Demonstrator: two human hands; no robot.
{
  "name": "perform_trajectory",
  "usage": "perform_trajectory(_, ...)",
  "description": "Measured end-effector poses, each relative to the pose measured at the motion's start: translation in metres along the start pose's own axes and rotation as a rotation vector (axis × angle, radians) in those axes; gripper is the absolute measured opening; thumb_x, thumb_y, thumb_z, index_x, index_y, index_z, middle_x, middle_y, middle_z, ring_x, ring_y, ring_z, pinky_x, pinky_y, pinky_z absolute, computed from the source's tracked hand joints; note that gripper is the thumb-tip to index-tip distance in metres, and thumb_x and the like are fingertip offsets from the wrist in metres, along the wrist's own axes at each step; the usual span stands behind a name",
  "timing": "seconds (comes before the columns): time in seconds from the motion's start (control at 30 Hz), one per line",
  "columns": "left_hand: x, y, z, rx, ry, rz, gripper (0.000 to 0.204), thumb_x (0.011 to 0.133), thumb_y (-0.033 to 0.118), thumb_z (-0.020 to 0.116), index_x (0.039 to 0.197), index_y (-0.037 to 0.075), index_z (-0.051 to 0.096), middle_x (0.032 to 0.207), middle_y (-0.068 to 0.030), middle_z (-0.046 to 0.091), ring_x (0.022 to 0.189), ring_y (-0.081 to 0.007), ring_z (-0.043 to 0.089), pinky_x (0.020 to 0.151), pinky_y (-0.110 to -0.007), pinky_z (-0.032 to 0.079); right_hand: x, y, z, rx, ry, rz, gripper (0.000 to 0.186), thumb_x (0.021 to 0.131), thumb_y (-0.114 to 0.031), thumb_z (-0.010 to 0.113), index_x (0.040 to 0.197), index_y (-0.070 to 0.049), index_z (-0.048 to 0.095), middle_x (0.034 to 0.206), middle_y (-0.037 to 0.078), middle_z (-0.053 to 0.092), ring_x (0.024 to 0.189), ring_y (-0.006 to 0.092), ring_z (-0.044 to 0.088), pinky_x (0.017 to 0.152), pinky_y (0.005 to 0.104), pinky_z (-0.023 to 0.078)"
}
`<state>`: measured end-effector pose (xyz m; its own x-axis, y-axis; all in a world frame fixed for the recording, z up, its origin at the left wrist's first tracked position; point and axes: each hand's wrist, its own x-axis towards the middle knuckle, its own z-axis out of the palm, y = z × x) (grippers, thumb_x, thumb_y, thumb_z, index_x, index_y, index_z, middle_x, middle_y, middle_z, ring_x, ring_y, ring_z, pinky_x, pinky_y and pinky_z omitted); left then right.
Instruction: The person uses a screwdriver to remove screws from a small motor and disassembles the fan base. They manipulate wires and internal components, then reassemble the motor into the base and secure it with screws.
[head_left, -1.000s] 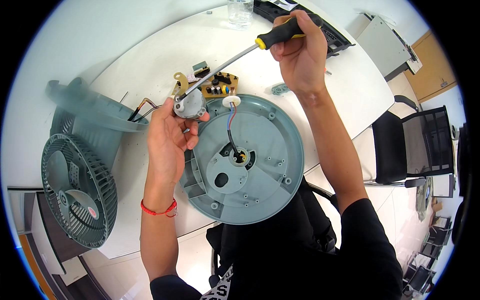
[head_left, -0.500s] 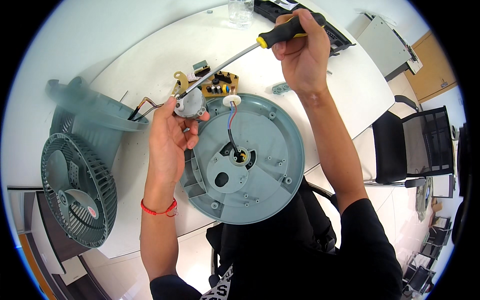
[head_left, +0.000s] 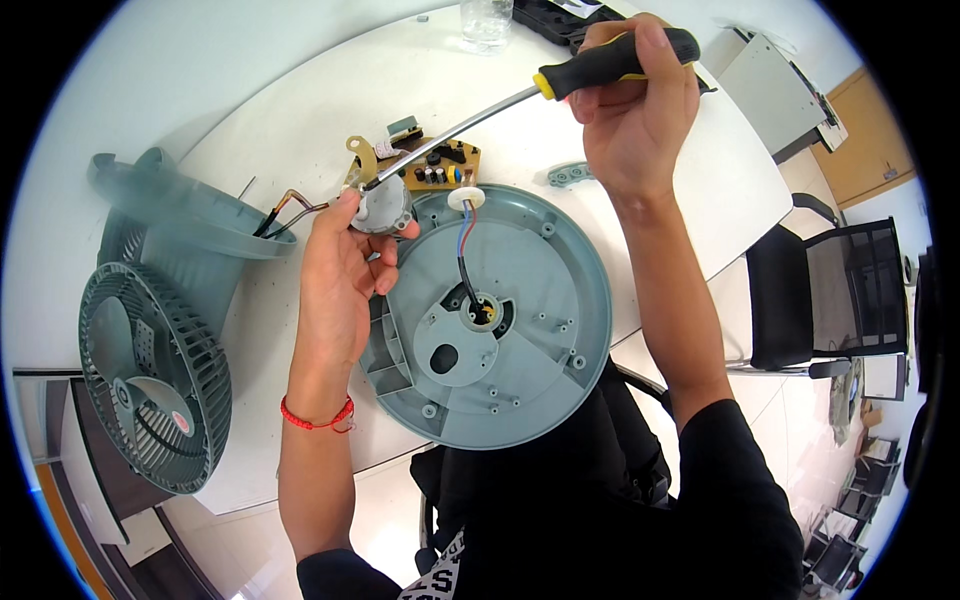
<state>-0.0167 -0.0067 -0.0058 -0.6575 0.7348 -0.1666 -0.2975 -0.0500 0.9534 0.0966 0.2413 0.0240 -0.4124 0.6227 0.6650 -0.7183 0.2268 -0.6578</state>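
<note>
One skid of the black-and-yellow, steel-shafted screwdriver point(head_left: 612, 62) gripped in our right hand's point(head_left: 642, 135) fingers could nick our left thumb point(head_left: 345, 203) if the round silver metal motor point(head_left: 385, 210), pinched in our left hand point(head_left: 336, 275) near the round grey-green plastic base point(head_left: 540, 265), twists.

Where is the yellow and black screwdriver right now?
In the head view, the screwdriver slants across the upper middle, its handle in the right hand, its tip at the round grey part in the left hand.

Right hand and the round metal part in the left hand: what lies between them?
The screwdriver: in the head view, its metal shaft slants from the right hand down-left to the round metal part, tip seemingly touching it.
</note>
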Motion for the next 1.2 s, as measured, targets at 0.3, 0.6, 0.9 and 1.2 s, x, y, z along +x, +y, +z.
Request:
perform_trajectory(0.3, -0.001, 0.000, 0.000, -0.009, -0.012, 0.003, 0.054, 0.102, 0.049, 0.039, 0.122, 0.002, 0.058, 0.096, -0.0138, 0.069, 0.073, -0.0099, 0.047, 0.057, -0.024, 0.036, -0.001, -0.004, 0.005, -0.012, -0.038, -0.081, 0.031, 0.102, -0.034, 0.055, 0.105, -0.004, 0.062, 0.084, 0.015, 0.068, 0.052, 0.0146, 0.060, 0.046, 0.0257, 0.050)
perform_trajectory(0.6, -0.001, 0.002, 0.003, 0.027, 0.010, 0.003, 0.054, 0.101, 0.053, 0.044, 0.114, 0.004, 0.061, 0.093, -0.0118, 0.070, 0.072, -0.0081, 0.047, 0.056, -0.024, 0.037, 0.000, -0.008, 0.019, 0.094, 0.005, -0.096, 0.029, 0.101, -0.033, 0.061, 0.093, -0.006, 0.055, 0.075, 0.007, 0.063, 0.044, 0.0089, 0.054, 0.037, 0.0212, 0.044)
perform_trajectory(0.9, 0.000, 0.000, 0.001, -0.015, -0.003, 0.003, 0.052, 0.102, 0.052, 0.044, 0.114, 0.004, 0.062, 0.093, -0.0107, 0.070, 0.072, -0.0081, 0.047, 0.056, -0.024, 0.037, 0.001, -0.009, 0.016, 0.092, -0.055, -0.160, 0.028, 0.102, -0.033, 0.061, 0.096, -0.006, 0.056, 0.076, 0.007, 0.064, 0.044, 0.0087, 0.054, 0.037, 0.0211, 0.044)
perform_trajectory(1.2, 0.000, 0.000, 0.001, 0.008, 0.002, 0.001, 0.051, 0.103, 0.049, 0.043, 0.118, 0.004, 0.059, 0.094, -0.0122, 0.070, 0.072, -0.0086, 0.046, 0.057, -0.023, 0.035, 0.002, -0.009, 0.016, 0.108, -0.096, -0.185, 0.026, 0.102, -0.031, 0.060, 0.097, -0.006, 0.056, 0.076, 0.008, 0.064, 0.045, 0.0093, 0.055, 0.038, 0.0217, 0.045)
